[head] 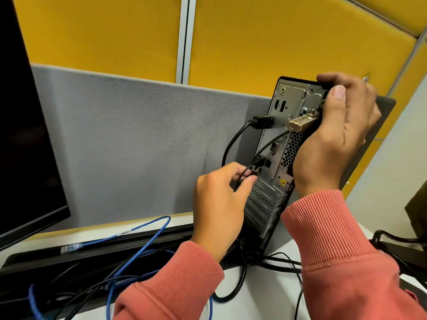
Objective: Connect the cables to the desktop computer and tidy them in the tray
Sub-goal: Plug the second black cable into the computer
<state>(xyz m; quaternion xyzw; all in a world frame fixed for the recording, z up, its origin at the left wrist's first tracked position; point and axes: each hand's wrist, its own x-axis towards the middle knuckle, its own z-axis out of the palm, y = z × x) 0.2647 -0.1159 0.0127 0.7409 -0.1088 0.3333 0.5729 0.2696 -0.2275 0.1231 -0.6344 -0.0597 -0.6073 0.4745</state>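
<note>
Setting: an office cubicle.
Evidence: yellow partition panels [104, 31] and grey fabric divider [127, 135] beyond the fingers; dark monitor [23, 135] far to their left.

A grey fabric partition panel [129, 139] stands along the rear edge of the white desk surface [265, 294]. Behind and above it, yellow padded wall panels [288, 40] fill the upper area, separated by a vertical white-grey frame strip [184, 38]. A second frame strip runs diagonally at the upper right. A plain off-white wall [397, 162] occupies the right side. A dark monitor [20, 125] stands at the left edge. Lighting is even and diffuse, with soft shadows on the grey panel.
</note>
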